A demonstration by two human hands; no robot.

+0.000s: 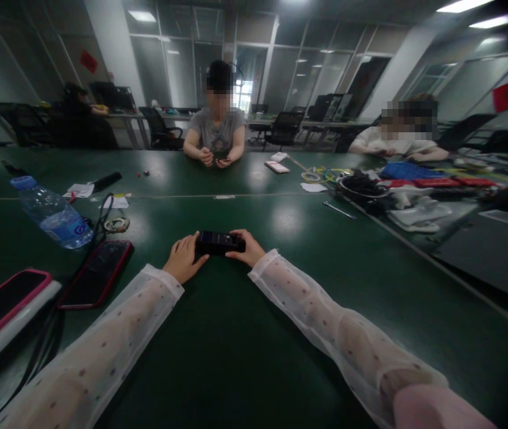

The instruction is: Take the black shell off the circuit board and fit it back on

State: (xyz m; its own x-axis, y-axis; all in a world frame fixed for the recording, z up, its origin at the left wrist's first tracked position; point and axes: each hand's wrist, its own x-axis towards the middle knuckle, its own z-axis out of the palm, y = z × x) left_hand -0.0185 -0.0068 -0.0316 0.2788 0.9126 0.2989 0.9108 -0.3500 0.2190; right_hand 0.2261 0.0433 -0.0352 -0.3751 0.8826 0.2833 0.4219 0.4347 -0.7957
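Note:
A small black handheld device [220, 242], with a dark screen and some buttons on its upper face, lies sideways on the green tabletop. I cannot make out its exact kind. My left hand [184, 258] grips its left end, fingers along the far side and thumb on the near side. At the other end, my right hand [248, 248] holds it in the same way between fingers and thumb. Sheer white dotted sleeves cover both my forearms.
On the left are a water bottle [59, 214], a red-edged phone [97, 274], a pink-edged phone [6, 304] and black cables. A wrench [339, 210] lies to the right, before piled cables and cloths [414, 185]. People sit across the table [254, 357].

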